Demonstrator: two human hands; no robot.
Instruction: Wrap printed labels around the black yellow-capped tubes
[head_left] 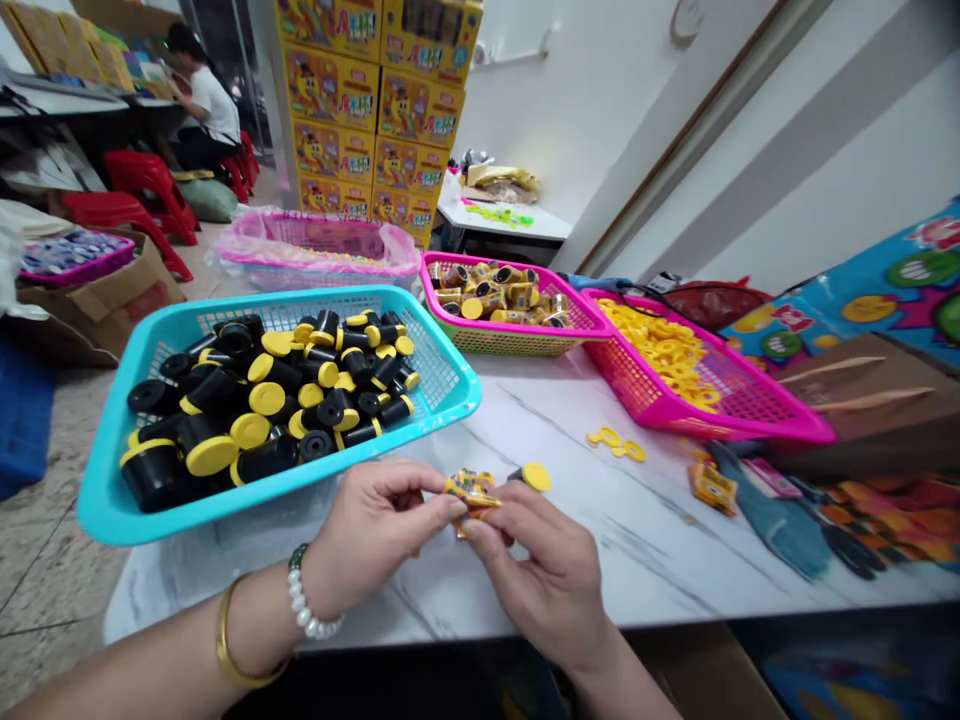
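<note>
My left hand [371, 535] and my right hand [544, 575] meet over the white marble table [570, 530], fingers pinched on a small yellow printed sticker [471, 491]. My right hand also holds a black tube with a yellow cap [532, 476]. Just behind my hands stands a turquoise basket [112, 490] full of black tubes with yellow caps [262, 400]. A pearl bracelet and a gold bangle sit on my left wrist.
A pink basket [592, 325] holds labelled tubes and another pink basket [750, 420] holds yellow rings. Loose yellow rings [616, 443] and a small sticker [712, 487] lie on the table. Stacked yellow cartons [375, 110] stand behind. A person [199, 100] sits far left.
</note>
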